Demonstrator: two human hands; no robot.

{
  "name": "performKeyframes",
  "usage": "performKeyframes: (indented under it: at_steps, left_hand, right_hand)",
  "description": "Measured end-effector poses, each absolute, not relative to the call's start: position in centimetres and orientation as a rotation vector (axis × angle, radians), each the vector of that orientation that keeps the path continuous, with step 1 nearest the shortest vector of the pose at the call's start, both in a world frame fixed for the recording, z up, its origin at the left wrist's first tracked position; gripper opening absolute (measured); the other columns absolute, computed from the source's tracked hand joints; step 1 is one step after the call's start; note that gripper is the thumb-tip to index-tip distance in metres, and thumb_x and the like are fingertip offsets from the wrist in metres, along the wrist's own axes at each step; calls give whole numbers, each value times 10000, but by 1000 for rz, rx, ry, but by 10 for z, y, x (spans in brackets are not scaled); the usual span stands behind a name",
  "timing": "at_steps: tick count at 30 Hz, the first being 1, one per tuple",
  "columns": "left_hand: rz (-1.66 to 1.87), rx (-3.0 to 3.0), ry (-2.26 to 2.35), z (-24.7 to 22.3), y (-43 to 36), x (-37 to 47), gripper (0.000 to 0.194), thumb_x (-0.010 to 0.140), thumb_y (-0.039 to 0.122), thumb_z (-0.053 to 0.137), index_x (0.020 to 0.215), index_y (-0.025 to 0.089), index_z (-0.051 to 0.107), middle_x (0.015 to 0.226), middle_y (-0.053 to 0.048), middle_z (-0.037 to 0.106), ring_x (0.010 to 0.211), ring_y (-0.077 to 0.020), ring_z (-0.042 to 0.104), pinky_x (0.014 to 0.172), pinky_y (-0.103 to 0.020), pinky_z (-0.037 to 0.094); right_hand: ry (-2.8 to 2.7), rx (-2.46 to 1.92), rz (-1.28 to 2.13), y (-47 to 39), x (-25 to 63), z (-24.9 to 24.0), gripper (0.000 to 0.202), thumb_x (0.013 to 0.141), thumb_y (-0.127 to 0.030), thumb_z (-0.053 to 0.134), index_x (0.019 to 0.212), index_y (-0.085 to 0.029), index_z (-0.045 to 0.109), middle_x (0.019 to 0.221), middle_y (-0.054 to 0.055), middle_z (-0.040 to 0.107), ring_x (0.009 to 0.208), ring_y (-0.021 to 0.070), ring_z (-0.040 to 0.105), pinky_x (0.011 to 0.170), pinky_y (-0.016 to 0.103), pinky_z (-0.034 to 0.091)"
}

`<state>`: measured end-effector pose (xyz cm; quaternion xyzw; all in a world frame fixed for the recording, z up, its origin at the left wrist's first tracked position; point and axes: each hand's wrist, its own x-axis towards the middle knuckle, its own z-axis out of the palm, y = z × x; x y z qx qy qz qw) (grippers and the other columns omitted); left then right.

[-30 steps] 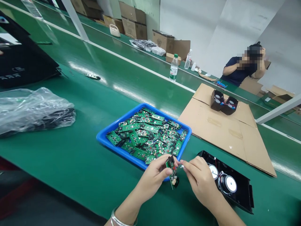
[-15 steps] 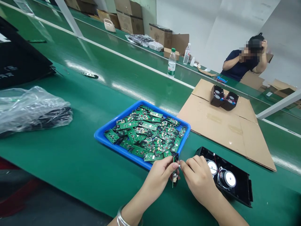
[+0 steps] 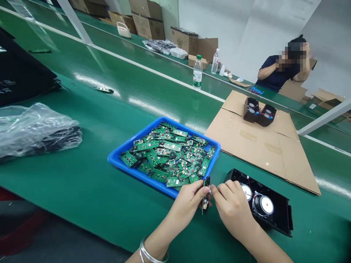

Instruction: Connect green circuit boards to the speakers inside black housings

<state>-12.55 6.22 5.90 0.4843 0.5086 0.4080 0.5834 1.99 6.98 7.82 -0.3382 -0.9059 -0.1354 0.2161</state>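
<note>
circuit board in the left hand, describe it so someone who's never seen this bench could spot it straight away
Start at the blue tray heaped with green boards on the green bench. Just past its near right corner, two hands meet above the bench, beside a black speaker housing. The circuit board is pinched on edge in the left hand, the only green board out of the tray, with the right hand at its top.

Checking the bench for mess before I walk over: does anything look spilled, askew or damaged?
Nothing spilled or broken shows. The circuit boards lie in a loose jumble, but all inside the blue tray. The left hand holds one board on edge; the right hand touches it. The black speaker housing lies open beside them.
</note>
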Motion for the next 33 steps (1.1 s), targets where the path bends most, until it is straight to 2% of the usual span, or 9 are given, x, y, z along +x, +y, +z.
performKeyframes:
  at_steps: [6, 11, 15, 18, 22, 25, 29, 31, 33]
  left_hand:
    - [948, 1238, 1237, 61, 62, -121, 332, 770, 472, 425, 555, 228, 362, 526, 39, 467, 479, -132, 457, 468, -240, 385]
    - [937, 1382, 1267, 69, 56, -121, 266, 800, 388, 441, 615, 203, 486, 588, 24, 511, 568, -148, 454, 562, -251, 387]
    - [800, 1494, 1161, 76, 53, -129, 194, 800, 315, 471, 704, 191, 585, 653, 11, 597, 627, -156, 504, 593, -234, 419]
    - [777, 1467, 1150, 78, 54, -132, 177, 753, 320, 531, 652, 187, 590, 539, 36, 514, 547, -140, 443, 509, -217, 376]
    - [751, 1448, 1197, 80, 54, -129, 223, 711, 319, 548, 537, 194, 489, 496, 64, 344, 499, -110, 278, 463, -222, 257]
    - [722, 1414, 1226, 80, 52, -126, 232, 692, 340, 559, 526, 200, 475, 499, 64, 324, 505, -111, 254, 470, -225, 247]
    - [741, 1299, 1261, 78, 50, -122, 236, 650, 352, 601, 499, 214, 483, 492, 58, 419, 496, -120, 335, 506, -224, 356]
    - [734, 1240, 1240, 78, 49, -120, 140, 637, 348, 618, 609, 216, 580, 548, 45, 523, 515, -135, 419, 530, -227, 401]
    - [719, 1205, 1243, 77, 47, -117, 200, 638, 351, 631, 787, 219, 644, 647, 29, 613, 550, -150, 497, 570, -234, 439]
  right_hand:
    - [-2497, -913, -459, 67, 19, 80, 265, 877, -48, 419, 701, -104, 610, 594, 35, 471, 592, 167, 349, 539, 319, 205]
    - [-2404, -957, -302, 66, 24, 76, 221, 906, -56, 390, 906, -60, 611, 638, 43, 541, 625, 161, 395, 601, 319, 295]
    - [-2338, -856, -163, 65, 29, 77, 182, 884, -46, 443, 781, -86, 588, 644, 36, 568, 626, 135, 419, 615, 307, 313]
    - [-2338, -766, -179, 65, 31, 79, 153, 867, -43, 479, 764, -86, 584, 623, 29, 576, 619, 130, 425, 616, 309, 315]
    - [-2351, -704, -130, 69, 34, 75, 176, 890, -61, 446, 791, -94, 588, 630, 25, 593, 609, 123, 430, 625, 314, 319]
    - [-2321, -685, -55, 72, 34, 68, 207, 910, -90, 423, 784, -108, 586, 624, 14, 595, 596, 113, 436, 633, 313, 328]
    - [-2296, -685, -70, 70, 35, 71, 230, 918, -94, 394, 798, -104, 590, 620, 12, 598, 593, 111, 459, 645, 315, 359]
    - [-2312, -696, -108, 66, 43, 80, 207, 915, -99, 407, 837, -106, 598, 678, 27, 628, 670, 130, 515, 727, 339, 394]
    - [-2244, -754, -102, 62, 60, 90, 152, 903, -110, 449, 905, -133, 600, 786, 44, 657, 789, 154, 555, 806, 355, 413]
